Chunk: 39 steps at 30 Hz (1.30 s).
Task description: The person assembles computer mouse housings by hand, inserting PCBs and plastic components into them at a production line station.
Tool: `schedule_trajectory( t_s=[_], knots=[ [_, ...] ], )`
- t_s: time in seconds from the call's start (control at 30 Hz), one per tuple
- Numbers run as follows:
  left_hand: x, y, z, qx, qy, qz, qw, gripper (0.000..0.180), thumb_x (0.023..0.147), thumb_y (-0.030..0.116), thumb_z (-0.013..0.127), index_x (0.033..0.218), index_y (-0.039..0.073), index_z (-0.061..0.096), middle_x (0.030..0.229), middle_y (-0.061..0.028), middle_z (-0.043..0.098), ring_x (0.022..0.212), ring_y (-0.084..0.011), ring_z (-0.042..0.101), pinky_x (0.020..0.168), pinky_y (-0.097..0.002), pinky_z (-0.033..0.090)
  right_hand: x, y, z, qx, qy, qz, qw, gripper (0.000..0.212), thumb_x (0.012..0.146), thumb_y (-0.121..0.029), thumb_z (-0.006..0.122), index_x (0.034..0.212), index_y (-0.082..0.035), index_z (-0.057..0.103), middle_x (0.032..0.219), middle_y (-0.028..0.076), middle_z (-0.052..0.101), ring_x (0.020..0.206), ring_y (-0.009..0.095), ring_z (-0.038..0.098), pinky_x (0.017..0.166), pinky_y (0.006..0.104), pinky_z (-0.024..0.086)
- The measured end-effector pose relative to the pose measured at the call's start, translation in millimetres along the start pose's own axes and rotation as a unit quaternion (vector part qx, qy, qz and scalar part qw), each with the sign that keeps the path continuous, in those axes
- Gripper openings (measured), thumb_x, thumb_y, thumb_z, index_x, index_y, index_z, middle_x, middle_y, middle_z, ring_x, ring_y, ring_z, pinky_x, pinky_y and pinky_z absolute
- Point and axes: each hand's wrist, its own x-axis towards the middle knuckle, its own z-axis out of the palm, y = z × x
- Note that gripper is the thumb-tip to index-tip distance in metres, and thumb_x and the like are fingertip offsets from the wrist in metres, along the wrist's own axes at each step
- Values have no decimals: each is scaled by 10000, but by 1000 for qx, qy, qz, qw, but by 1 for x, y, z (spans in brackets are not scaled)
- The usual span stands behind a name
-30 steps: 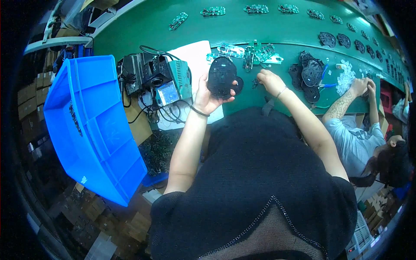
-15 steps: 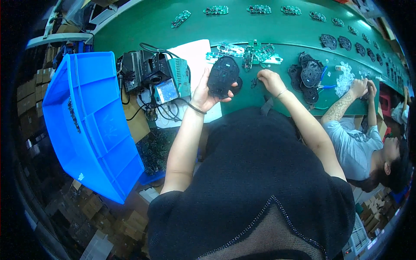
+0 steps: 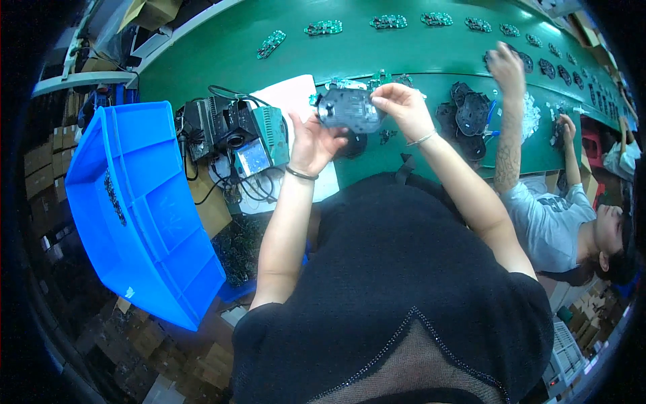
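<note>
A black oval plastic shell (image 3: 350, 110), like a mouse casing half, is held sideways above the bench. My right hand (image 3: 407, 111) pinches its right end between thumb and fingers. My left hand (image 3: 313, 147) is just below its left end, thumb and fingers spread apart; whether a fingertip supports the shell underneath is hard to tell. Below the shell, another dark rounded piece (image 3: 354, 145) lies on the green bench beside a few small black parts (image 3: 387, 137). Green circuit boards (image 3: 380, 79) lie behind the shell, partly hidden by it.
A blue crate (image 3: 151, 215) stands at the left. Black and green bench devices (image 3: 235, 128) with cables sit beside white paper (image 3: 326, 185). Stacked black shells (image 3: 471, 111) lie to the right, and circuit boards (image 3: 389, 22) line the far side. A co-worker's arm (image 3: 509, 101) reaches over the bench.
The shell has turned from upright to sideways. My right hand has left the small parts and taken hold of its end; my left fingers have spread. The co-worker's arm has reached farther across the bench.
</note>
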Motion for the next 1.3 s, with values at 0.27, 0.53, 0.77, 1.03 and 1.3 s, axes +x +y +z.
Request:
schedule_trajectory(
  t_s=[0.27, 0.53, 0.77, 1.03, 1.3],
  knots=[
    [21, -25, 27, 64, 128, 129, 981, 278, 909, 160, 424, 1175, 83, 404, 1094, -134, 527, 976, -297, 568, 791, -427, 518, -12, 2, 15, -80, 136, -96, 983, 69, 764, -48, 641, 829, -31, 626, 806, -6, 590, 737, 61, 517, 657, 199, 429],
    [0, 5, 43, 210, 118, 15, 970, 393, 797, 70, 570, 1157, 30, 416, 1046, -144, 566, 839, -290, 626, 628, -316, 555, -29, -34, 0, 57, 43, 11, 997, 127, 813, -55, 598, 919, 12, 576, 831, 66, 615, 740, 103, 577, 663, 223, 468],
    [-5, 0, 55, 251, 151, -3, 956, 322, 737, -4, 607, 1048, 14, 526, 944, -96, 618, 760, -220, 647, 561, -253, 544, -34, -46, 11, -16, -15, 54, 998, 112, 819, -42, 587, 909, 23, 575, 849, 82, 615, 741, 115, 584, 655, 228, 475],
    [-4, -4, 52, 265, 151, 4, 952, 304, 760, 2, 601, 1050, -18, 512, 905, -120, 622, 725, -212, 650, 545, -227, 547, -36, -43, 18, -294, 4, -99, 951, 51, 736, -22, 638, 781, -9, 619, 779, 40, 532, 734, 125, 525, 627, 240, 431],
    [-4, -6, 54, 284, 150, 16, 947, 278, 757, 0, 602, 1020, -21, 516, 891, -108, 622, 712, -199, 649, 544, -224, 538, -34, -42, 20, -385, 3, -224, 895, 63, 713, -29, 646, 766, -18, 613, 751, 72, 518, 699, 182, 532, 604, 269, 427]
  ],
)
